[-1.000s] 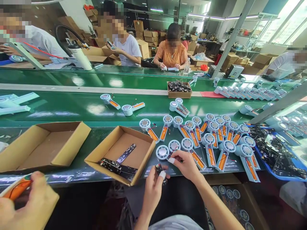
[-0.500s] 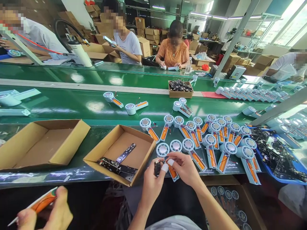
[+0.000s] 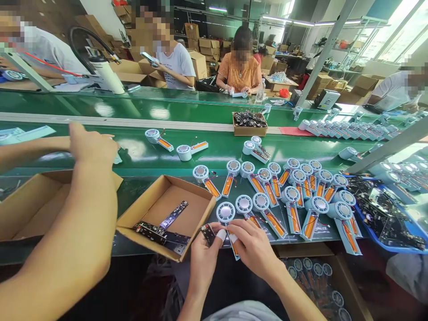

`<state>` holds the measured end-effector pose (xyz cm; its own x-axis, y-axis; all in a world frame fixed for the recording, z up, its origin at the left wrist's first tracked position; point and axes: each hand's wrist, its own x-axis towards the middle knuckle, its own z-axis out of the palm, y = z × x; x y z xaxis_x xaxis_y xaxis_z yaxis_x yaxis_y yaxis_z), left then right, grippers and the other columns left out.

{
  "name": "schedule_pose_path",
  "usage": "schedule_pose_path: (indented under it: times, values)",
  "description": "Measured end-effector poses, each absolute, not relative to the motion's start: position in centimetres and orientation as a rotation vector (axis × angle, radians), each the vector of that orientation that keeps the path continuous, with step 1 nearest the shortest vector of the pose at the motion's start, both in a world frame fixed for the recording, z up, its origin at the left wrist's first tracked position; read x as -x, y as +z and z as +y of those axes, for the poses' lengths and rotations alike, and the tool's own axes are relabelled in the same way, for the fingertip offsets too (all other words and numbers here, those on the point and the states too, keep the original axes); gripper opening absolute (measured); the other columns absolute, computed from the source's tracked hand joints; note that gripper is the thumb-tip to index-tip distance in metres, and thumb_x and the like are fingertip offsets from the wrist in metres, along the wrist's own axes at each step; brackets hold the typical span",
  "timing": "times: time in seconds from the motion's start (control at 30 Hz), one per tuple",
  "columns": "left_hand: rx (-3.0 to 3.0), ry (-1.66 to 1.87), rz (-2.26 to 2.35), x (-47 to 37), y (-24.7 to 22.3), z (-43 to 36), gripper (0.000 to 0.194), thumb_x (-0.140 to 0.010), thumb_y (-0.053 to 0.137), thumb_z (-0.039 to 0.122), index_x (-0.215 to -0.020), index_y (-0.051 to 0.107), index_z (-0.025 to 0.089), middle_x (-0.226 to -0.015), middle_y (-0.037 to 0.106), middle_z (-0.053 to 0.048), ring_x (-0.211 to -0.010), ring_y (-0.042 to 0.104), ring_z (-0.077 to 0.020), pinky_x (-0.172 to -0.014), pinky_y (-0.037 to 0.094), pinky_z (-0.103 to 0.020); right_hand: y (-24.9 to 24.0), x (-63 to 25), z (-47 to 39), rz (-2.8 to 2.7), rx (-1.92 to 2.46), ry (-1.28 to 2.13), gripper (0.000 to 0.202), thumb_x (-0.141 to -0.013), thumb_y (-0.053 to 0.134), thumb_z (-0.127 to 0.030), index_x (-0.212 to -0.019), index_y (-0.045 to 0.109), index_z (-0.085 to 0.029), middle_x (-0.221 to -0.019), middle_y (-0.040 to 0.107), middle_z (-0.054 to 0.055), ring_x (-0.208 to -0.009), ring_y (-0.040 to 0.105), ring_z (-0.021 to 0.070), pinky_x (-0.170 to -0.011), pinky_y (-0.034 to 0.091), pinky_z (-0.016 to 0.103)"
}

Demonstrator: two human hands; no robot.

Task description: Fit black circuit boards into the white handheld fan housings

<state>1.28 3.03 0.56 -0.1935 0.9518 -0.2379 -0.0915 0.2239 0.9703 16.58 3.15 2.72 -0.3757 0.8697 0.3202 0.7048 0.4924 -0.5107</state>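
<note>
My left hand [image 3: 204, 258] is closed on a small black circuit board [image 3: 207, 233], held upright between thumb and fingers. My right hand [image 3: 254, 249] is pinched close beside it, with a white cover on a fingertip. What those fingers hold is hidden, perhaps a thin wire. Directly under both hands lies a light-blue fan housing [image 3: 225, 212], its round grille up and its handle, with an orange strip inside, partly covered by my right hand. To the left, an open cardboard box [image 3: 197, 223] holds several dark circuit boards [image 3: 174, 215].
Several fan housings [image 3: 290, 195] with orange strips crowd the bench on the right. A blue tray [image 3: 368, 232] of circuit boards sits beyond them. A co-worker's arm [image 3: 90, 200] reaches over another cardboard box [image 3: 36, 196] to the green belt [image 3: 140, 167]. A lower box [image 3: 351, 285] holds more fans.
My hands have shifted slightly left and down, and the board in my left hand has turned its face more into view. The co-worker's arm at left has swung up over the belt.
</note>
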Motion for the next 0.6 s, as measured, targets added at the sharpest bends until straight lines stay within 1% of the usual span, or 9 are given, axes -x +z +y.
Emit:
schedule_pose_path:
  times: [0.07, 0.1, 0.23, 0.3, 0.37, 0.47, 0.53, 0.6]
  values:
    - [-0.837, 1.241, 1.383, -1.2, 0.4, 3.2, 0.030, -0.067, 0.072, 0.029, -0.094, 0.067, 0.017, -0.091, 0.073, -0.005, -0.082, 0.066, -0.0195, -0.067, 0.053, -0.026, 2.9, -16.5, 3.7, -2.215, 1.226, 0.463, 0.044, -0.093, 0.044, -0.004, -0.127, 0.063, -0.025, -0.120, 0.071, 0.006, -0.099, 0.065, 0.0212, -0.086, 0.053, 0.033]
    - [-0.819, 1.250, 1.375, -1.2, 0.3, 3.2, 0.032, -0.067, 0.072, 0.027, -0.096, 0.067, 0.017, -0.091, 0.073, -0.005, -0.080, 0.066, -0.0185, -0.066, 0.052, -0.025, 2.8, -16.4, 3.9, -2.220, 1.213, 0.490, 0.044, -0.093, 0.045, -0.004, -0.126, 0.063, -0.026, -0.117, 0.071, 0.005, -0.097, 0.065, 0.0209, -0.084, 0.053, 0.032]
    - [-0.767, 1.263, 1.349, -1.2, 0.0, 3.3, 0.035, -0.069, 0.072, 0.029, -0.101, 0.065, 0.016, -0.084, 0.072, -0.002, -0.061, 0.056, -0.0115, -0.058, 0.048, -0.023, 1.8, -16.3, 4.6, -2.183, 1.207, 0.549, 0.042, -0.093, 0.045, -0.003, -0.122, 0.066, -0.026, -0.103, 0.074, 0.004, -0.090, 0.064, 0.0202, -0.080, 0.052, 0.031]
    - [-0.792, 1.258, 1.359, -1.2, 0.0, 3.2, 0.033, -0.072, 0.071, 0.030, -0.101, 0.065, 0.016, -0.083, 0.072, -0.002, -0.059, 0.055, -0.0113, -0.058, 0.049, -0.024, 1.5, -16.2, 4.6, -2.127, 1.222, 0.537, 0.036, -0.093, 0.047, -0.005, -0.115, 0.068, -0.024, -0.095, 0.073, 0.004, -0.084, 0.063, 0.0198, -0.076, 0.051, 0.030]
    - [-0.864, 1.244, 1.404, -1.1, 0.0, 3.0, 0.032, -0.074, 0.069, 0.031, -0.102, 0.066, 0.016, -0.089, 0.074, -0.005, -0.063, 0.059, -0.0133, -0.061, 0.051, -0.025, 1.3, -16.1, 4.5, -2.112, 1.224, 0.480, 0.032, -0.095, 0.047, -0.006, -0.113, 0.068, -0.022, -0.093, 0.073, 0.005, -0.082, 0.063, 0.0198, -0.073, 0.051, 0.029]
    - [-1.022, 1.226, 1.513, -1.2, 0.1, 2.7, 0.032, -0.078, 0.066, 0.036, -0.104, 0.068, 0.017, -0.101, 0.076, -0.009, -0.074, 0.067, -0.0189, -0.067, 0.055, -0.030, 1.4, -16.1, 4.4, -2.204, 1.199, 0.314, 0.032, -0.099, 0.045, -0.009, -0.120, 0.066, -0.022, -0.100, 0.073, 0.007, -0.083, 0.061, 0.0202, -0.070, 0.050, 0.029]
    - [-1.099, 1.213, 1.580, -1.2, 0.1, 2.5, 0.033, -0.082, 0.063, 0.041, -0.105, 0.067, 0.018, -0.100, 0.077, -0.010, -0.080, 0.070, -0.0221, -0.072, 0.057, -0.033, 1.3, -16.1, 4.4, -2.254, 1.190, 0.215, 0.030, -0.101, 0.045, -0.013, -0.121, 0.065, -0.022, -0.102, 0.072, 0.008, -0.081, 0.060, 0.0201, -0.068, 0.049, 0.029]
    - [-1.145, 1.206, 1.617, -1.3, 0.1, 2.4, 0.034, -0.083, 0.060, 0.043, -0.106, 0.067, 0.018, -0.097, 0.077, -0.010, -0.082, 0.071, -0.0240, -0.074, 0.058, -0.036, 1.2, -16.2, 4.5, -2.259, 1.170, 0.163, 0.027, -0.102, 0.046, -0.014, -0.120, 0.065, -0.022, -0.100, 0.071, 0.008, -0.079, 0.059, 0.0197, -0.066, 0.048, 0.029]
